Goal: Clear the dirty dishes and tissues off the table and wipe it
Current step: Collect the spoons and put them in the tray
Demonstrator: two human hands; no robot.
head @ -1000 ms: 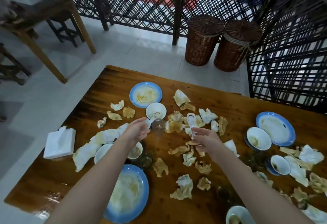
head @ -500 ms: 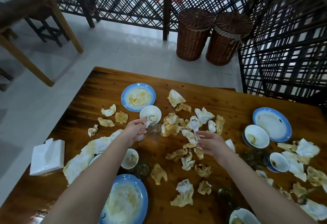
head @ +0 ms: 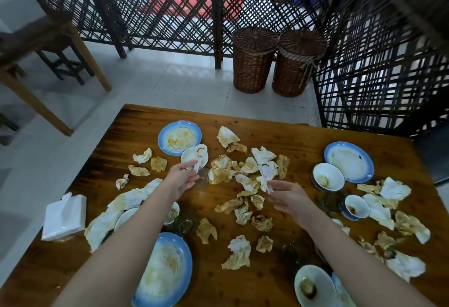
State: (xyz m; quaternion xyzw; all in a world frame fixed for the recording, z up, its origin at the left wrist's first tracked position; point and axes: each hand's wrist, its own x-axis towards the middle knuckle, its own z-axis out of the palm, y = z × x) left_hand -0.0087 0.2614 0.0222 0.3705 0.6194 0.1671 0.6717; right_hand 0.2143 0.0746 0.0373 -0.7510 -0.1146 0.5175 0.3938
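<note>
On the wooden table [head: 279, 136] lie several stained, crumpled tissues [head: 223, 173] among dirty dishes. My left hand [head: 181, 179] pinches the handle of a white spoon [head: 195, 166] at the near edge of a small white bowl [head: 194, 156], next to a blue-rimmed plate [head: 179, 136]. My right hand [head: 289, 197] holds a second white spoon [head: 266, 176] by its handle tip, above the tissue pile in the middle. More blue-rimmed plates [head: 348, 161] [head: 162, 270] and small bowls [head: 328, 176] [head: 357, 206] [head: 314, 287] stand around.
A white tissue pack [head: 64, 214] lies at the table's left edge. Dark glass cups [head: 183, 224] [head: 294, 252] stand among the tissues. Two lidded wicker baskets [head: 255, 59] [head: 298, 61] stand on the floor beyond the table, against a lattice screen. A wooden table and stool are at far left.
My right hand has lowered and tilted its spoon toward the left. My left hand has stayed at the small bowl, gripping the other spoon. The view has tilted up a little.
</note>
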